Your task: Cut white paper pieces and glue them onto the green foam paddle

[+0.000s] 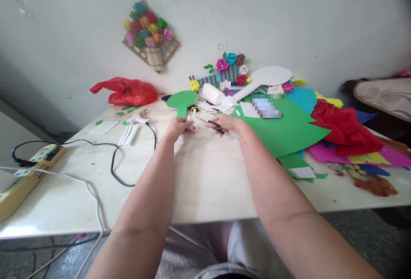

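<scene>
My left hand (182,126) is closed on a small white strip (190,121), which sticks up beside the fingertips. The green paddle-shaped cutout (182,100) lies right behind this hand, its handle reaching down to the fingers; whether they also touch it I cannot tell. In my right hand (226,123) is a pair of scissors (215,126) with black handles. Their thin blades point left toward the white strip. Behind the hands stand a white roll (213,94) and a yellow-and-black item (195,109) that is too small to make out.
A white glue gun (138,119) and white sticks (129,135) lie left, its black cord looping to a power strip (30,169). A red plastic bag (130,92) sits behind. Right are green sheets (279,135), a white paddle cutout (271,75), a blurred phone-like object (266,107) and red crepe (345,127).
</scene>
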`<state>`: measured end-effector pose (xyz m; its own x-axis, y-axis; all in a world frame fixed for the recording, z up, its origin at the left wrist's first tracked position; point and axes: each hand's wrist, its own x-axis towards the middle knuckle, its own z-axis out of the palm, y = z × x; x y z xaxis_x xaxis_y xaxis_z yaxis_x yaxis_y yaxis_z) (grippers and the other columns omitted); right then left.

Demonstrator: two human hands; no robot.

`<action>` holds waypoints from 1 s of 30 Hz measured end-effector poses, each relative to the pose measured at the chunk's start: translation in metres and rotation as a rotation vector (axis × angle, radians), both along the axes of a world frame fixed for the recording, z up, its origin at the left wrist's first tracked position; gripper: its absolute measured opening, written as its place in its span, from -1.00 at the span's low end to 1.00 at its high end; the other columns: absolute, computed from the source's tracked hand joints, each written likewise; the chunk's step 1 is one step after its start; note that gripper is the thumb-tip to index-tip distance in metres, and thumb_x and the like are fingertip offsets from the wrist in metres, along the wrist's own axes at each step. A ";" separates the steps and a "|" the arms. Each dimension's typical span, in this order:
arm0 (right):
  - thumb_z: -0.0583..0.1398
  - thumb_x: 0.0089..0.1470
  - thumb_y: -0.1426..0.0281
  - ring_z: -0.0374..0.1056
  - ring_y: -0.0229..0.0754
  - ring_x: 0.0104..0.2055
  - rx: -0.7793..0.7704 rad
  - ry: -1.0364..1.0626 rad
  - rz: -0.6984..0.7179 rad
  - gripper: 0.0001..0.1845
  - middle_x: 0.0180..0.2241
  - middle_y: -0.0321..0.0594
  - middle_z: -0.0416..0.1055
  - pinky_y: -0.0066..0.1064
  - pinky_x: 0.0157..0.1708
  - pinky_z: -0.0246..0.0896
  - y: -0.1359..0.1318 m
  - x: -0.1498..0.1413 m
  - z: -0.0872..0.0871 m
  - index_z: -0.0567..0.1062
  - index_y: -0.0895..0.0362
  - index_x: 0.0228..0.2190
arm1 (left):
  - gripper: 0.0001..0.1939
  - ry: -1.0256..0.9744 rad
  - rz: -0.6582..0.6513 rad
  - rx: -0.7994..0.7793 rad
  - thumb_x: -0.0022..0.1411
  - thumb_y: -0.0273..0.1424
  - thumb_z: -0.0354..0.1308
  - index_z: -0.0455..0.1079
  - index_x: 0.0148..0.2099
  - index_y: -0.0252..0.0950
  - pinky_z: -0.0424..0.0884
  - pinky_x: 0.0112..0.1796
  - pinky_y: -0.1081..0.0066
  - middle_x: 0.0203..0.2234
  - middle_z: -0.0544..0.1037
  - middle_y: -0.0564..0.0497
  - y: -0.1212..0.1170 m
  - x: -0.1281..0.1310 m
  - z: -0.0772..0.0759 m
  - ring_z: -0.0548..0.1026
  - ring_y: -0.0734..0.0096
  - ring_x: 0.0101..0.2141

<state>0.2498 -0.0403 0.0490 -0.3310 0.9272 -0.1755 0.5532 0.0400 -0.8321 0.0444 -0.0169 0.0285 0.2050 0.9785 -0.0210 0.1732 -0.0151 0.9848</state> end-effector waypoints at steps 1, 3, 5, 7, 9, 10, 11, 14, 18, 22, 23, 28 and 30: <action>0.23 -0.16 -0.04 0.25 -0.37 -0.72 0.002 -0.013 0.002 -0.48 -0.63 -0.29 0.34 -0.59 -0.82 -0.13 0.000 -0.001 0.000 0.30 0.18 -0.51 | -0.87 0.009 -0.012 0.002 -0.01 -0.43 0.19 0.38 -0.48 -0.42 0.45 -0.43 0.40 -0.60 0.52 -0.06 -0.001 0.000 0.001 0.48 0.42 -0.59; 0.23 -0.16 -0.04 0.25 -0.37 -0.72 0.002 -0.041 -0.002 -0.48 -0.63 -0.28 0.36 -0.58 -0.82 -0.12 0.000 -0.003 0.001 0.32 0.19 -0.49 | -0.87 0.028 -0.032 0.003 -0.03 -0.42 0.21 0.38 -0.48 -0.42 0.44 -0.44 0.42 -0.59 0.53 -0.06 -0.001 0.001 0.002 0.48 0.43 -0.60; 0.23 -0.17 -0.05 0.25 -0.37 -0.73 -0.002 -0.065 -0.007 -0.47 -0.64 -0.27 0.37 -0.58 -0.82 -0.11 0.000 -0.005 0.001 0.33 0.20 -0.49 | -0.87 0.047 -0.048 -0.002 -0.05 -0.42 0.21 0.39 -0.49 -0.42 0.44 -0.45 0.44 -0.58 0.53 -0.06 -0.002 0.001 0.003 0.47 0.44 -0.61; 0.23 -0.17 -0.06 0.24 -0.38 -0.73 0.000 -0.079 -0.006 -0.46 -0.65 -0.27 0.37 -0.59 -0.82 -0.10 -0.001 -0.008 0.002 0.33 0.20 -0.49 | -0.87 0.062 -0.059 -0.008 -0.06 -0.42 0.23 0.38 -0.50 -0.41 0.44 -0.46 0.45 -0.58 0.53 -0.05 -0.002 0.001 0.003 0.47 0.45 -0.61; 0.23 -0.17 -0.06 0.24 -0.38 -0.74 0.006 -0.084 -0.002 -0.45 -0.65 -0.27 0.36 -0.59 -0.83 -0.10 -0.003 -0.010 0.004 0.32 0.20 -0.51 | -0.86 0.076 -0.063 -0.007 -0.07 -0.42 0.23 0.38 -0.50 -0.41 0.43 -0.48 0.46 -0.60 0.53 -0.04 -0.002 0.002 0.003 0.47 0.45 -0.62; 0.22 -0.17 -0.06 0.24 -0.38 -0.74 0.007 -0.085 -0.002 -0.46 -0.66 -0.27 0.36 -0.59 -0.83 -0.11 -0.003 -0.011 0.004 0.31 0.20 -0.52 | -0.86 0.085 -0.063 -0.005 -0.07 -0.42 0.24 0.38 -0.51 -0.41 0.43 -0.49 0.46 -0.60 0.52 -0.04 -0.002 0.002 0.003 0.46 0.45 -0.62; 0.22 -0.16 -0.06 0.23 -0.38 -0.74 0.006 -0.086 -0.004 -0.46 -0.66 -0.27 0.36 -0.60 -0.84 -0.11 -0.004 -0.011 0.005 0.31 0.20 -0.53 | -0.86 0.094 -0.062 -0.001 -0.07 -0.42 0.24 0.38 -0.51 -0.41 0.42 -0.49 0.46 -0.60 0.52 -0.04 -0.002 0.003 0.004 0.46 0.45 -0.63; 0.22 -0.15 -0.05 0.22 -0.39 -0.75 0.006 -0.083 -0.012 -0.47 -0.67 -0.28 0.35 -0.60 -0.85 -0.12 -0.005 -0.013 0.005 0.31 0.20 -0.53 | -0.86 0.128 -0.061 0.009 -0.05 -0.42 0.22 0.38 -0.51 -0.41 0.41 -0.50 0.44 -0.60 0.53 -0.07 -0.003 0.004 0.005 0.47 0.42 -0.62; 0.23 -0.16 -0.04 0.21 -0.38 -0.76 0.021 -0.078 -0.011 -0.48 -0.68 -0.28 0.35 -0.59 -0.85 -0.12 -0.005 -0.013 0.004 0.33 0.21 -0.53 | -0.86 0.156 -0.067 0.022 -0.04 -0.42 0.23 0.39 -0.52 -0.40 0.40 -0.52 0.44 -0.59 0.53 -0.10 -0.003 0.006 0.006 0.47 0.41 -0.63; 0.24 -0.18 -0.03 0.20 -0.39 -0.76 0.041 -0.081 -0.013 -0.47 -0.68 -0.27 0.35 -0.59 -0.84 -0.13 -0.004 -0.013 0.003 0.36 0.23 -0.52 | -0.86 0.158 -0.083 0.020 -0.05 -0.42 0.25 0.39 -0.52 -0.40 0.41 -0.51 0.43 -0.59 0.53 -0.10 -0.003 0.006 0.005 0.46 0.41 -0.63; 0.24 -0.18 -0.03 0.19 -0.39 -0.76 0.045 -0.081 -0.016 -0.47 -0.68 -0.27 0.35 -0.59 -0.84 -0.13 -0.004 -0.013 0.003 0.36 0.23 -0.52 | -0.86 0.164 -0.087 0.021 -0.04 -0.42 0.24 0.39 -0.53 -0.40 0.41 -0.52 0.44 -0.59 0.53 -0.10 -0.003 0.006 0.005 0.46 0.41 -0.64; 0.26 -0.18 0.00 0.15 -0.42 -0.78 0.046 -0.061 -0.024 -0.50 -0.71 -0.31 0.31 -0.60 -0.84 -0.15 -0.003 -0.014 0.001 0.36 0.23 -0.54 | -0.85 0.176 -0.096 0.029 -0.02 -0.41 0.22 0.38 -0.54 -0.40 0.40 -0.53 0.44 -0.59 0.53 -0.11 -0.001 0.006 0.003 0.46 0.41 -0.63; 0.27 -0.18 0.02 0.12 -0.44 -0.79 0.036 -0.043 -0.028 -0.51 -0.73 -0.34 0.28 -0.61 -0.84 -0.16 -0.003 -0.014 0.000 0.35 0.22 -0.55 | -0.83 0.166 -0.097 0.027 -0.03 -0.41 0.24 0.37 -0.55 -0.40 0.39 -0.53 0.43 -0.59 0.52 -0.11 -0.001 0.006 0.003 0.46 0.40 -0.64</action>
